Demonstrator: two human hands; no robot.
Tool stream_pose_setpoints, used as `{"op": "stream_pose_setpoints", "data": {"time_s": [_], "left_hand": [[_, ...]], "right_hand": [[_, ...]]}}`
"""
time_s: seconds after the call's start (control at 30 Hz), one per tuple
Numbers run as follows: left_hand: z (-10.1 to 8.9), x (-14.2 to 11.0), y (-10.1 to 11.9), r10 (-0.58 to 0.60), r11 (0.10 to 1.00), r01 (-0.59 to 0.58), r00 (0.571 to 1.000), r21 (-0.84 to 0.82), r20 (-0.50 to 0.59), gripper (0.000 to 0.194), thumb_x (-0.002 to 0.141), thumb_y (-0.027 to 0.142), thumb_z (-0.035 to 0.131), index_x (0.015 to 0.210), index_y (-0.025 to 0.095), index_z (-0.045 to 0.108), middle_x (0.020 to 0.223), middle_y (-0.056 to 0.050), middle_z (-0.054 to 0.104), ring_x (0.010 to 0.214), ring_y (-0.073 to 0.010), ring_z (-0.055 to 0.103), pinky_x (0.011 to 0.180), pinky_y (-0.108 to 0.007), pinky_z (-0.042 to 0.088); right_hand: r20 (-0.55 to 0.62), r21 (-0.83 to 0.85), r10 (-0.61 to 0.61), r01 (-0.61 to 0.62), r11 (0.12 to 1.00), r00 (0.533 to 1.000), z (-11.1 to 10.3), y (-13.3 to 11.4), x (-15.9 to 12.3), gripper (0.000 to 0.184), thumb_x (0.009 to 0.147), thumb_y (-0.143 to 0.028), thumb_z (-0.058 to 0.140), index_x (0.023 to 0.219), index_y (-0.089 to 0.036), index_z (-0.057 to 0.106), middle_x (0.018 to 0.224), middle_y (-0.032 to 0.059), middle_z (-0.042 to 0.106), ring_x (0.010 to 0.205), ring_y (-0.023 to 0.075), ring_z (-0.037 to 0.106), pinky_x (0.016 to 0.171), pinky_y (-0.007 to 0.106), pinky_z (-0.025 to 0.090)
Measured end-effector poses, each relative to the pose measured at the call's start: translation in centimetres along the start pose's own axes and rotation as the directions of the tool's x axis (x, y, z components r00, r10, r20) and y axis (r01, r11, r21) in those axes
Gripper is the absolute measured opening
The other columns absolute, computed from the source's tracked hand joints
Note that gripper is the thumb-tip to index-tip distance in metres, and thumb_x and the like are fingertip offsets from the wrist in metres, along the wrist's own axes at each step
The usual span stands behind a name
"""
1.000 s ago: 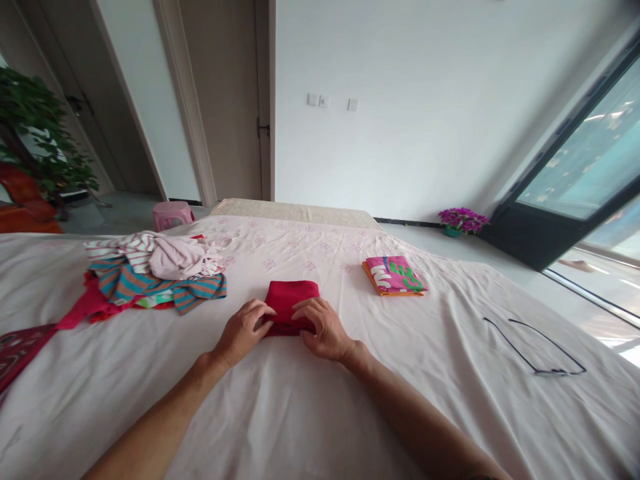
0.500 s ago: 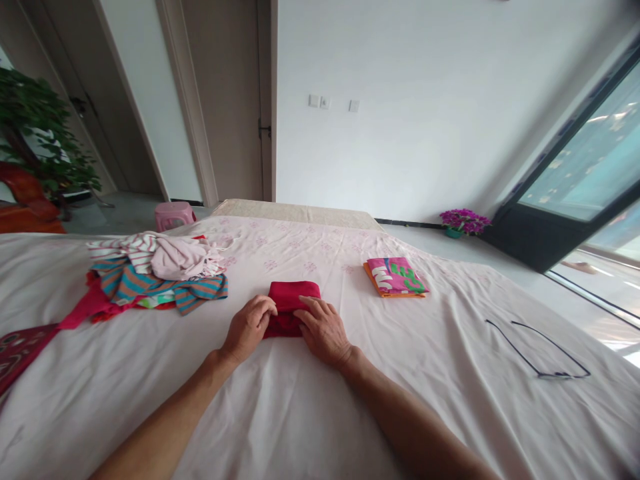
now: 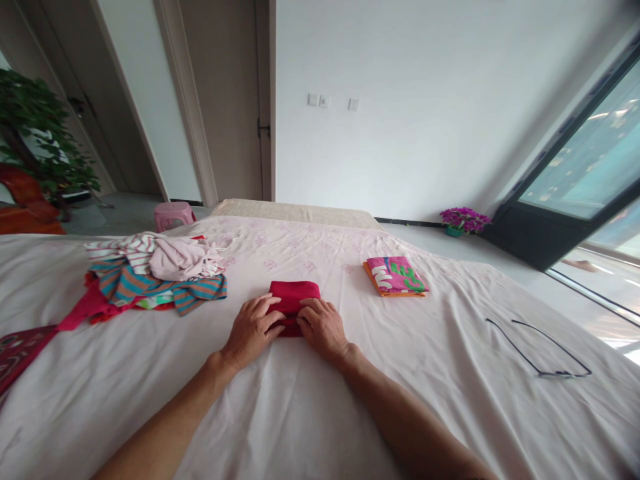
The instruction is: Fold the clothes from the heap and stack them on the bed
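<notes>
A small folded red garment (image 3: 295,291) lies on the pale bed sheet (image 3: 300,413) straight in front of me. My left hand (image 3: 254,328) is at its left side, fingers over the edge and thumb on the near fold. On the right side, my right hand (image 3: 323,327) has its fingers curled onto the cloth. Both hands grip the garment, and they cover its sides and part of its near edge. What kind of garment it is cannot be made out.
To the left is a loose heap of clothes (image 3: 160,277), with a dark red piece (image 3: 25,353) trailing from it. Folded pink and orange clothes (image 3: 395,277) lie to the right. Black-framed glasses (image 3: 555,370) rest farther right. A pink stool (image 3: 174,217) stands beyond the bed.
My left fingers have moved from a bunched pinch to a wider hold, with the thumb reaching farther across the near fold. My right hand's fingers have curled slightly more on the cloth.
</notes>
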State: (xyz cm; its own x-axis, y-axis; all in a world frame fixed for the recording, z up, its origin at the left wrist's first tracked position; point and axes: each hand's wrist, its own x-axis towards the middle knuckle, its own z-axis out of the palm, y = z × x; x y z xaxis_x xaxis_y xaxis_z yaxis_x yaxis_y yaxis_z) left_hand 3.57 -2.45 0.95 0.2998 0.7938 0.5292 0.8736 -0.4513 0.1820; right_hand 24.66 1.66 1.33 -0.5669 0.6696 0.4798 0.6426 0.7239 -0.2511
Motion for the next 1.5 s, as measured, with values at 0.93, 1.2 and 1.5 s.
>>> {"op": "stream_pose_setpoints", "data": {"time_s": [0.93, 1.2, 1.5], "left_hand": [[1.7, 0.9, 0.7, -0.192, 0.981, 0.189, 0.978, -0.041, -0.082, 0.022, 0.075, 0.006, 0.053, 0.086, 0.024, 0.056, 0.087, -0.002, 0.061, 0.086, -0.0212, 0.057, 0.082, -0.037, 0.042], [0.7, 0.1, 0.0, -0.05, 0.99, 0.053, 0.998, -0.13, 0.028, 0.032, 0.075, -0.002, 0.043, 0.084, 0.024, 0.058, 0.087, -0.002, 0.06, 0.088, -0.0191, 0.055, 0.083, -0.033, 0.045], [-1.7, 0.4, -0.2, -0.162, 0.976, 0.161, 0.987, -0.146, 0.005, 0.02, 0.091, 0.024, 0.045, 0.081, 0.022, 0.062, 0.087, -0.001, 0.068, 0.085, -0.0175, 0.061, 0.084, -0.033, 0.046]], "right_hand": [[0.0, -0.061, 0.023, -0.023, 0.998, 1.0, 1.0, 0.1, 0.5, 0.026, 0.082, -0.011, 0.053, 0.097, -0.026, 0.067, 0.089, 0.0044, 0.058, 0.086, 0.0205, 0.05, 0.076, 0.033, 0.035], [0.043, -0.022, -0.032, 0.033, 0.999, 0.999, 0.2, 0.8, -0.3, 0.027, 0.072, -0.008, 0.055, 0.088, -0.025, 0.069, 0.088, 0.0031, 0.058, 0.085, 0.0191, 0.049, 0.076, 0.032, 0.034], [-0.068, 0.219, 0.106, -0.089, 0.972, 0.992, -2.0, 0.7, 0.0, 0.03, 0.089, -0.014, 0.041, 0.104, -0.022, 0.066, 0.101, 0.0051, 0.064, 0.093, 0.0192, 0.056, 0.088, 0.033, 0.042]]}}
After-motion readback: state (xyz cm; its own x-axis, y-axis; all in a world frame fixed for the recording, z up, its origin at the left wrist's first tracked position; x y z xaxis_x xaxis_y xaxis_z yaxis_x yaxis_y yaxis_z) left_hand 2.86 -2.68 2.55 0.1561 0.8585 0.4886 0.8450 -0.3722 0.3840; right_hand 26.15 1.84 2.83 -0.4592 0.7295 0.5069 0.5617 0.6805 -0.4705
